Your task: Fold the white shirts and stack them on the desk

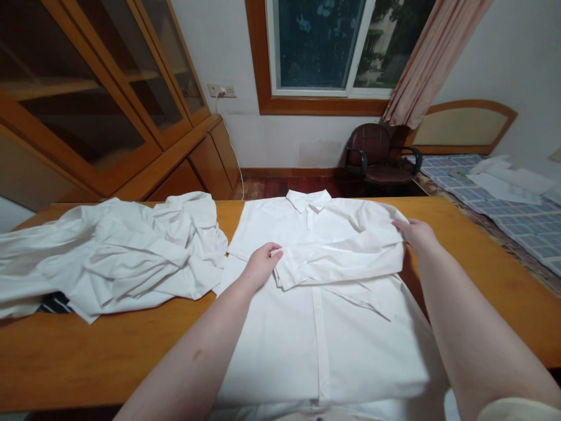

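A white button-up shirt lies flat on the wooden table, collar at the far side. One sleeve is folded across its chest. My left hand is closed in a pinch on the cuff end of that folded sleeve, near the shirt's left side. My right hand rests on the shirt's right shoulder edge, fingers curled round the fabric at the fold.
A heap of crumpled white garments lies on the table's left part, with a striped cloth peeking out beneath. Beyond the table stand a dark armchair, a wooden glass-door cabinet, a window with curtain, and a checked bed at right.
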The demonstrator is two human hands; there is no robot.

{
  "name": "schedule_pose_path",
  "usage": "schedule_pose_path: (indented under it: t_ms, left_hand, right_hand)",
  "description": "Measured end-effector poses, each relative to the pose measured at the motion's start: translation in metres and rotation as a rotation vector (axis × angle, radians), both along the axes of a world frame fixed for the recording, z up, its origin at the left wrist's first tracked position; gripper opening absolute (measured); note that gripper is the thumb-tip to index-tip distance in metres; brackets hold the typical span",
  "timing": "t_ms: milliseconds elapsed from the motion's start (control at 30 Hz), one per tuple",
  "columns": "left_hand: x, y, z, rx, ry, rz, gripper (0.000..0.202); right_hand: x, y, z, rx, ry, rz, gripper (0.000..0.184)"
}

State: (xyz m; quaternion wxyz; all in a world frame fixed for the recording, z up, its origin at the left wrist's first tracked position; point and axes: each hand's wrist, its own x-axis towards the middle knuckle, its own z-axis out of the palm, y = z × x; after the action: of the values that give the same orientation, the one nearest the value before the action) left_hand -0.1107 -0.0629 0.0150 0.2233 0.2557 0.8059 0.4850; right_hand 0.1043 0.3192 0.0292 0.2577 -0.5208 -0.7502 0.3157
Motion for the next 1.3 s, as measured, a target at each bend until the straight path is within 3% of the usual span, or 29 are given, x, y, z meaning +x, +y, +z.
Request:
schedule_pose_path:
  t_ms: [167, 267, 467, 633, 867, 1067, 1300]
  left_hand:
    - [0.005, 0.002, 0.000, -0.009, -0.059, -0.077, 0.025]
    - [0.005, 0.003, -0.003, -0.043, -0.010, -0.094, 0.023]
    - [0.003, 0.003, -0.004, -0.111, 0.108, -0.107, 0.021]
    - [0.005, 0.003, -0.002, -0.082, 0.134, -0.111, 0.022]
    - [0.005, 0.003, -0.002, -0.073, 0.173, -0.140, 0.022]
    - [0.005, 0.003, -0.002, -0.069, 0.163, -0.139, 0.022]
    - [0.004, 0.004, -0.002, -0.114, 0.175, -0.156, 0.023]
  right_hand:
    - [-0.013, 0.026, 0.019, 0.096, -0.258, -0.117, 0.029]
    - [-0.022, 0.028, 0.015, 0.134, -0.333, -0.113, 0.032]
    - [-0.032, 0.021, -0.003, 0.054, -0.288, -0.008, 0.050]
    - [-0.019, 0.000, 0.003, 0.181, -0.417, 0.049, 0.064]
    - [-0.007, -0.041, 0.017, 0.281, -0.526, 0.035, 0.041]
    - [-0.017, -0.056, -0.004, 0.500, -0.347, 0.278, 0.032]
    - [-0.022, -0.056, -0.012, 0.501, -0.617, 0.285, 0.031]
